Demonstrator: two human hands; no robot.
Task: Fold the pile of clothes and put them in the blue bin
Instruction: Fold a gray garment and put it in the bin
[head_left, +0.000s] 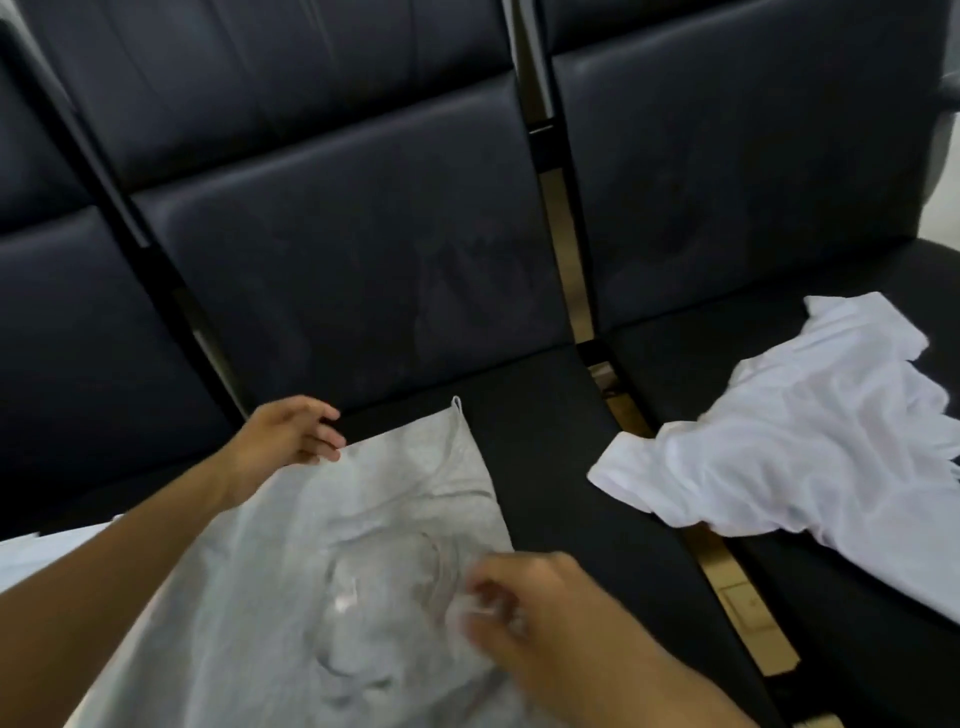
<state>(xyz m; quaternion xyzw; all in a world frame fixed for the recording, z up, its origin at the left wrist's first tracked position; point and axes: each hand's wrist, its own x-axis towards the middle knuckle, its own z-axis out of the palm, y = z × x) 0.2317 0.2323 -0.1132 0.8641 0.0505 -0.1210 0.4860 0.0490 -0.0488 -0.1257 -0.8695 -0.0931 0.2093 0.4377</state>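
A crumpled white shirt (789, 447) lies at 3 o'clock on the right-hand seat (857, 613), one edge draping over the gap between seats, well apart from both hands. The seats are black padded ones in a row, with tall backrests (332, 249) filling 12 o'clock and gold-toned strips (724, 582) of floor showing in the gaps. The grey garment (291, 561) is spread over the middle seat at 6 o'clock, wrinkled, a small loop at its far corner. The left hand (291, 434) at 9 o'clock pinches its far edge, fingers curled. The right hand (524, 605) at 5 o'clock is blurred; its fingers seem bunched on the cloth, but I cannot tell the grip.
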